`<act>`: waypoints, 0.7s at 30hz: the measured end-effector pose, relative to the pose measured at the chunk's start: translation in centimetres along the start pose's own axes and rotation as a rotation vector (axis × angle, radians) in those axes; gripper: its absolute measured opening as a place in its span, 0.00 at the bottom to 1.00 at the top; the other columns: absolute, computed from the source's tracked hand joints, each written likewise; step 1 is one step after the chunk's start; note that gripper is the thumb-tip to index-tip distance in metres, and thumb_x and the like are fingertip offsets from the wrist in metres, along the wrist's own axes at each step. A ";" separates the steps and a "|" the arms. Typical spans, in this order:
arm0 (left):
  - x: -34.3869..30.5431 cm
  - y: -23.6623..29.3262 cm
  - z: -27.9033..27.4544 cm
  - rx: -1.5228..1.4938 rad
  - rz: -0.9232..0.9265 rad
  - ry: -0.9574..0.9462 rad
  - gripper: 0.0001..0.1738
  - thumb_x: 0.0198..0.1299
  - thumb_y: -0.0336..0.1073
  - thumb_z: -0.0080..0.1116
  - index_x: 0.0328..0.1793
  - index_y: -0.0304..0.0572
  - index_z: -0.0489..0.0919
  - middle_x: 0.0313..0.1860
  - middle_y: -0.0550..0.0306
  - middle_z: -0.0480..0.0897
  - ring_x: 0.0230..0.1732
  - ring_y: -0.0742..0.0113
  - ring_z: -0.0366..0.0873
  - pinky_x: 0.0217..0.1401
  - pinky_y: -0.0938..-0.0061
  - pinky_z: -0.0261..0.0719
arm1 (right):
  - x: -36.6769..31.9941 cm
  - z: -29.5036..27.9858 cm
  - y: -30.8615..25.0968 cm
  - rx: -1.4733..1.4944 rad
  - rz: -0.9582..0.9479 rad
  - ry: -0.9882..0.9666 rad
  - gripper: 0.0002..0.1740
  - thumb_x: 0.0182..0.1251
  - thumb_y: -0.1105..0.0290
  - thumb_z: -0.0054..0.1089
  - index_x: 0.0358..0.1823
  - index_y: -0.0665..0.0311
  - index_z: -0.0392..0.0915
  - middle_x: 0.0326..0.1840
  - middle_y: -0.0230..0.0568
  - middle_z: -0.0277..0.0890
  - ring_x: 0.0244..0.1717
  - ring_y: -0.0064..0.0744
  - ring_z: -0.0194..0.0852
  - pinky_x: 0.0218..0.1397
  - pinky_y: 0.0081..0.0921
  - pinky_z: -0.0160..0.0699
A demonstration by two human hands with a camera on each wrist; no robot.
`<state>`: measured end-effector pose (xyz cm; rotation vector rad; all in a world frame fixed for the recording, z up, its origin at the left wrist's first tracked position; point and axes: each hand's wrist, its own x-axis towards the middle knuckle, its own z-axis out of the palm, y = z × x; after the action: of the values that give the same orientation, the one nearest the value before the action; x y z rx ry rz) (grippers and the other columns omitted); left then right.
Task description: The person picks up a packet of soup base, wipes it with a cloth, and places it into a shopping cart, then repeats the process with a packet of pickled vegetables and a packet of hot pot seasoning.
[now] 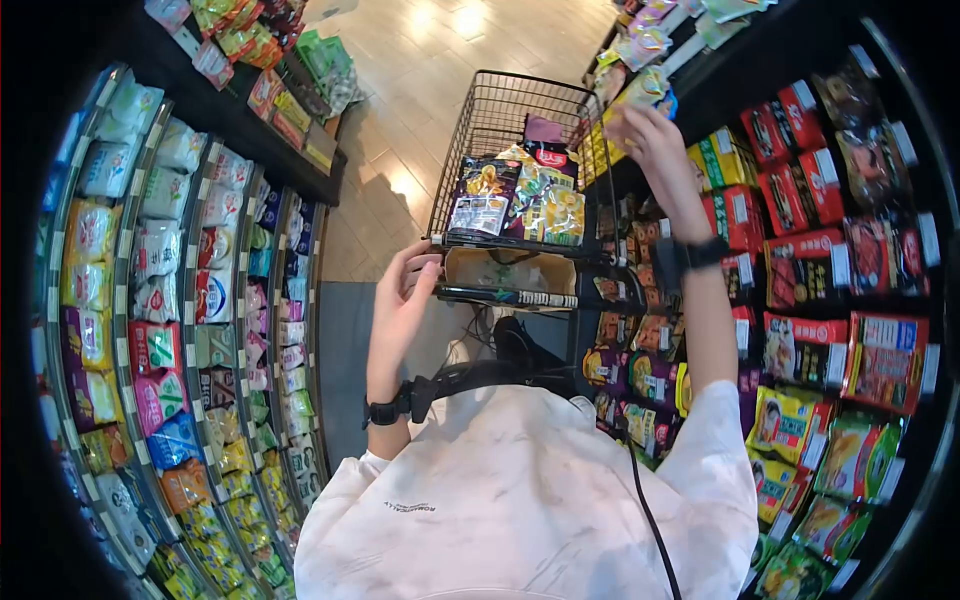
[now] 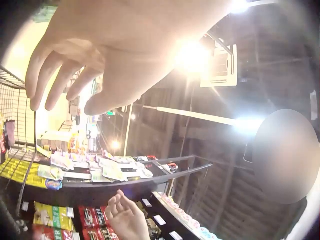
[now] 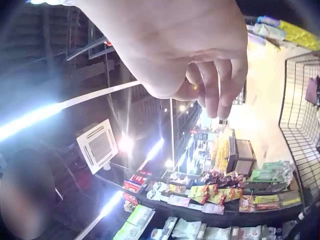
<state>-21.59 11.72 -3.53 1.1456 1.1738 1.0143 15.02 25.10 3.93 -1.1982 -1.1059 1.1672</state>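
A person in a white shirt (image 1: 530, 500) stands in a shop aisle, seen from above, with a black wire cart (image 1: 530, 79) just in front of them. Several shiny snack packets (image 1: 487, 178) lie in the cart, mostly at its near end, with a small purple packet (image 1: 543, 128) beyond them. A tan compartment (image 1: 563, 272) sits between the packets and the cart's dark handle (image 1: 510, 297) (there is lettering on it, too blurred to read).

The left hand (image 1: 402, 285) is beside the left end of the handle, near the cart's corner. Its fingers are relaxed and slightly spread; whether the fingertips touch the cart, I cannot tell. The right hand (image 1: 655, 155) is raised at the cart's right side, its fingers loosely bent and a little apart. Each wrist wears a dark band.

Shelves of bagged goods (image 1: 157, 250) run along the left. On the right, shelves hold red packs (image 1: 805, 260), with yellow and green ones among them. Pale floor (image 1: 390, 190) shows beyond the cart. The left wrist view also shows a bright ceiling light (image 2: 250, 125).
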 end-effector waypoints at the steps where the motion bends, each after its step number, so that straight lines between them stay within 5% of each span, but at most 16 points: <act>1: 0.4 0.3 -0.2 0.006 -0.020 0.043 0.22 0.77 0.37 0.54 0.71 0.31 0.72 0.58 0.50 0.84 0.57 0.67 0.82 0.62 0.74 0.78 | 4.2 -0.2 1.3 -0.001 0.008 -0.070 0.17 0.79 0.64 0.55 0.58 0.70 0.77 0.48 0.44 0.85 0.50 0.33 0.86 0.55 0.28 0.82; 3: 1.4 0.3 -0.3 -0.004 -0.034 0.132 0.22 0.77 0.37 0.54 0.71 0.32 0.73 0.57 0.49 0.84 0.57 0.67 0.82 0.61 0.74 0.78 | 13.3 -1.3 7.6 -0.001 0.023 -0.091 0.18 0.77 0.65 0.56 0.57 0.73 0.77 0.48 0.48 0.86 0.49 0.37 0.87 0.53 0.28 0.84; 5: 2.4 -0.3 -0.4 0.029 -0.072 0.187 0.22 0.77 0.37 0.54 0.71 0.34 0.73 0.57 0.50 0.85 0.56 0.67 0.82 0.61 0.74 0.78 | 19.0 -1.8 15.6 -0.218 0.038 0.027 0.15 0.75 0.65 0.58 0.49 0.72 0.82 0.38 0.42 0.87 0.37 0.29 0.86 0.43 0.26 0.84; 8: 3.8 -0.6 0.1 0.066 -0.137 0.257 0.21 0.77 0.37 0.55 0.71 0.36 0.73 0.57 0.51 0.85 0.55 0.67 0.83 0.60 0.73 0.78 | 22.9 -6.0 34.2 -0.399 0.079 0.062 0.11 0.61 0.67 0.61 0.35 0.69 0.85 0.27 0.33 0.82 0.23 0.24 0.74 0.28 0.25 0.74; 9: 4.0 -1.0 0.3 0.057 -0.162 0.279 0.21 0.77 0.37 0.55 0.71 0.36 0.74 0.57 0.51 0.85 0.56 0.67 0.83 0.60 0.73 0.78 | 24.2 -8.4 43.4 -0.670 0.056 0.059 0.12 0.59 0.66 0.64 0.33 0.70 0.84 0.28 0.36 0.83 0.28 0.30 0.80 0.34 0.30 0.79; 10: 4.2 -1.4 0.4 0.048 -0.185 0.299 0.21 0.77 0.37 0.55 0.71 0.36 0.74 0.57 0.52 0.85 0.56 0.67 0.83 0.60 0.73 0.78 | 20.6 -6.8 42.6 -0.872 0.034 0.116 0.16 0.58 0.64 0.66 0.41 0.71 0.84 0.36 0.43 0.86 0.38 0.36 0.85 0.45 0.35 0.83; 11: 4.3 -1.8 0.5 0.060 -0.216 0.327 0.21 0.77 0.37 0.55 0.71 0.37 0.74 0.57 0.52 0.85 0.56 0.67 0.83 0.59 0.73 0.79 | 19.2 -7.2 45.7 -0.792 0.273 0.052 0.25 0.56 0.62 0.69 0.53 0.70 0.82 0.48 0.54 0.86 0.49 0.45 0.85 0.55 0.37 0.81; 12: 4.4 -2.2 0.6 0.065 -0.244 0.345 0.21 0.76 0.37 0.55 0.70 0.37 0.74 0.57 0.52 0.85 0.56 0.67 0.83 0.59 0.73 0.79 | 18.0 -6.8 46.7 -0.905 0.285 0.041 0.35 0.53 0.62 0.72 0.63 0.69 0.76 0.55 0.59 0.83 0.53 0.52 0.84 0.58 0.39 0.80; 13: 4.4 -2.6 0.6 0.074 -0.273 0.360 0.21 0.76 0.37 0.55 0.70 0.37 0.74 0.57 0.51 0.85 0.56 0.67 0.83 0.59 0.74 0.79 | 17.2 -7.4 50.7 -0.708 0.211 -0.025 0.39 0.50 0.63 0.74 0.65 0.68 0.74 0.52 0.60 0.83 0.52 0.58 0.82 0.61 0.42 0.79; 14: 4.6 -2.9 0.7 0.083 -0.300 0.370 0.20 0.76 0.37 0.55 0.70 0.37 0.74 0.57 0.51 0.85 0.56 0.67 0.83 0.59 0.74 0.79 | 16.3 -6.9 52.3 -1.053 0.019 -0.008 0.38 0.51 0.64 0.74 0.65 0.69 0.73 0.47 0.55 0.82 0.49 0.57 0.81 0.59 0.41 0.79; 16: 5.1 -3.2 1.1 0.086 -0.341 0.379 0.20 0.76 0.37 0.55 0.70 0.38 0.75 0.57 0.52 0.85 0.55 0.67 0.84 0.59 0.73 0.79 | 14.2 -4.0 48.4 -1.103 -0.025 0.213 0.29 0.54 0.63 0.75 0.55 0.69 0.77 0.40 0.52 0.80 0.45 0.55 0.80 0.53 0.40 0.79; 21: 6.8 -4.0 2.2 0.091 -0.310 0.299 0.20 0.76 0.37 0.55 0.70 0.38 0.75 0.56 0.53 0.86 0.55 0.67 0.83 0.60 0.73 0.78 | 14.3 -2.0 44.6 -0.780 0.185 0.134 0.18 0.59 0.66 0.71 0.44 0.65 0.73 0.39 0.54 0.81 0.45 0.59 0.80 0.50 0.47 0.76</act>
<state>-18.53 17.56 -8.40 0.8630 1.5950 0.9177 15.62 39.66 -40.62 -1.9763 -1.4220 0.7738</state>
